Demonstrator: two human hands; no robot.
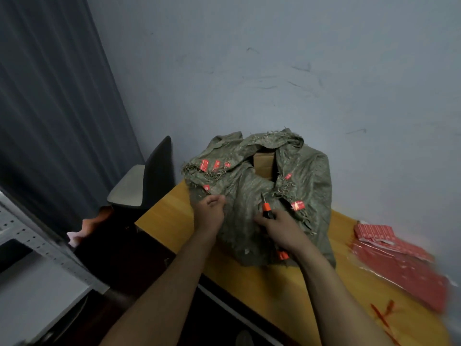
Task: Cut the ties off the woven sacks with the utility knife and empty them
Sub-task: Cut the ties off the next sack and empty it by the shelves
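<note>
Sack: green woven sack (252,208) stands on the worktop (172,216) close to the wall; its mouth gapes, a brown cardboard box (264,162) shows inside, and small red tags (204,165) dot the frayed fabric.
Left hand: left hand (210,211) is curled round a bunch of fabric at the near-left side of the mouth.
Right hand: right hand (278,227) is wrapped round the utility knife (267,209), with the blade tip aimed up and away at the fabric just below the opening.
Step in hand: probably slitting whatever binds the mouth; whether any binding remains uncut is too small to tell.
Doing it well: pull the fabric taut with the holding hand and keep that hand to the side of the blade's line. Cut away from the body, and keep the stroke shallow so the box underneath is not scored.
Risk: loose frayed strands may snag the blade and make it jump.
Worktop: yellow-brown wood; a flat stack of red packets (389,248) lies at the right, well apart from the sack; red marks (384,313) show near the front corner.
Room: pale scuffed wall (299,58), dark curtain (50,96) at left, a chair (152,176) beside the worktop's far-left edge, and a perforated metal shelf (32,236) at lower left.
</note>
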